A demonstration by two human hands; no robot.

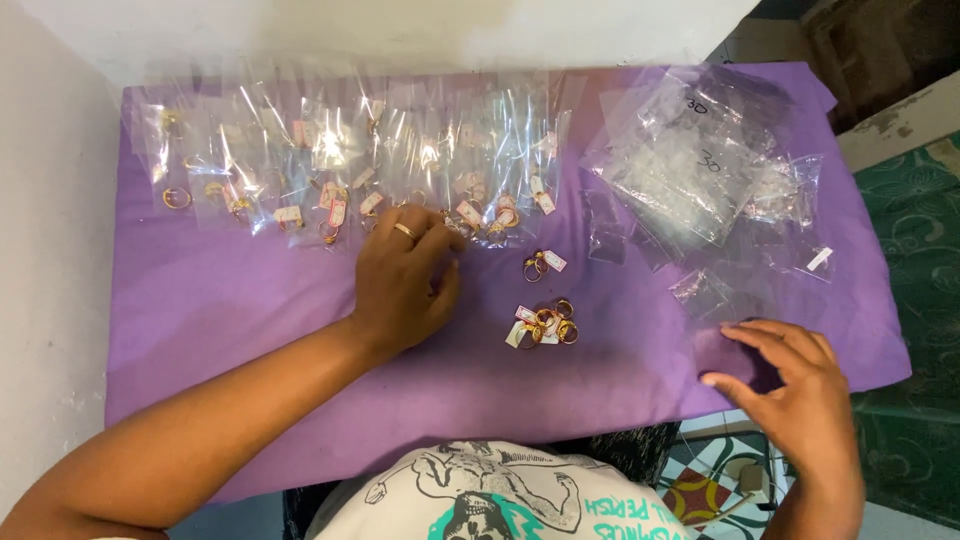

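Observation:
My left hand (405,280) lies on the purple cloth (250,310), its fingertips touching a small clear bag (462,218) in the row of bagged gold rings (330,175). A gold ring sits on one finger. My right hand (795,385) rests open at the cloth's front right edge, fingers spread, holding nothing. Between the hands lie a cluster of loose gold rings with paper tags (545,325) and a tagged pair of rings (540,264) just above it.
A heap of empty clear plastic bags (700,160) covers the cloth's back right part. A white wall (50,250) runs along the left. A green patterned mat (915,300) lies on the floor to the right.

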